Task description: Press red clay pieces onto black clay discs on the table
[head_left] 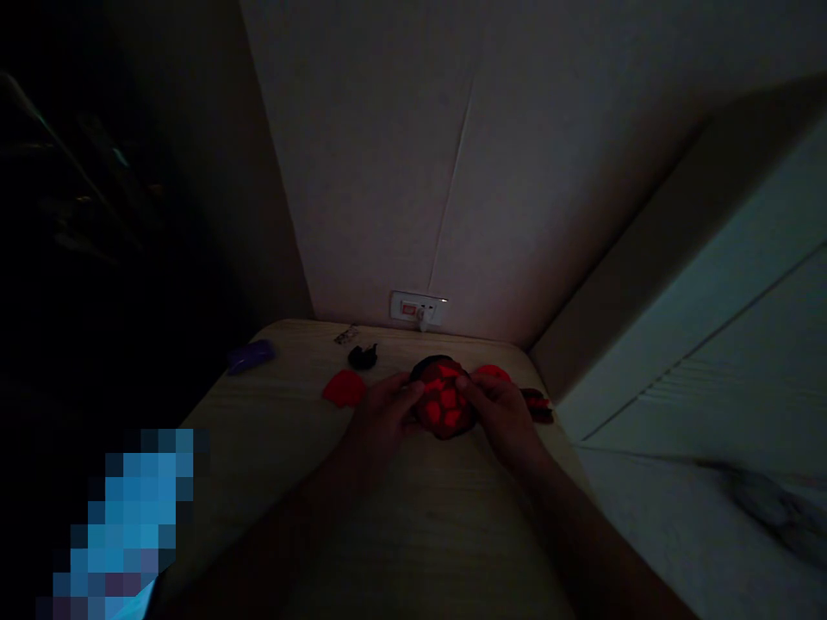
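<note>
Between my two hands is a round, dark piece with bright red patches (445, 403), like a cracked or tiled pattern. My left hand (386, 412) grips its left edge, thumb on top. From the other side my right hand (500, 412) pinches the right edge, its thumb and fingers near the upper surface. A flat red piece (345, 389) lies just left of my left hand, with a small black lump (363, 356) behind it. Behind my right hand another red piece (492, 373) shows in part. The dim light hides what the pieces are made of.
A purple packet (251, 356) lies at the left edge of the pale wooden table (401, 551). A dark red strip-like item (537, 406) is at the right edge. Against the back wall is a socket plate (404, 306); a white cabinet (711, 344) stands to the right.
</note>
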Motion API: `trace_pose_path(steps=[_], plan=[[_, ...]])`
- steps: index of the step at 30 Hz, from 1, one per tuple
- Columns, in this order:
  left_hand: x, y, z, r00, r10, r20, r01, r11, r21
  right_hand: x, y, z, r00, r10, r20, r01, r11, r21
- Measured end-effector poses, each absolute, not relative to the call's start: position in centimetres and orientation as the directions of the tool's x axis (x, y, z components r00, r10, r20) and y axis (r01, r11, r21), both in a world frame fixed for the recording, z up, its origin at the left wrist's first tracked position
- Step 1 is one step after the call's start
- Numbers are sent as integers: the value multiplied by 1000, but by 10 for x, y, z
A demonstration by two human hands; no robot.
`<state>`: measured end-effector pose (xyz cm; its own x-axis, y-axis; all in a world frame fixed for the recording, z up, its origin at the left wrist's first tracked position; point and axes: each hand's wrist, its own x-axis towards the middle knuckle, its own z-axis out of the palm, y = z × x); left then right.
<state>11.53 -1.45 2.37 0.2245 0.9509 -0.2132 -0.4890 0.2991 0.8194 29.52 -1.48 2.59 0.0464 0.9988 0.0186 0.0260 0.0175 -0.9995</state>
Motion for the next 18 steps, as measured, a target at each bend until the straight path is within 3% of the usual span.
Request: trace_pose_path(steps=[4,8,14,18], plan=[[117,-15,20,141,947,-288,-567,316,761,299,-16,20,188,976,111,18,110,-994],[115,-11,20,79,950,-303,-662,277,696,302,-22,15,222,947,233,202,189,-961],[115,-10,15,39,955,-295,-735,227,638,297,-25,4,185,977,109,289,52,-956],[116,-13,13,40,960,-277,-749,212,628,294,-24,4,185,976,118,347,47,-937]])
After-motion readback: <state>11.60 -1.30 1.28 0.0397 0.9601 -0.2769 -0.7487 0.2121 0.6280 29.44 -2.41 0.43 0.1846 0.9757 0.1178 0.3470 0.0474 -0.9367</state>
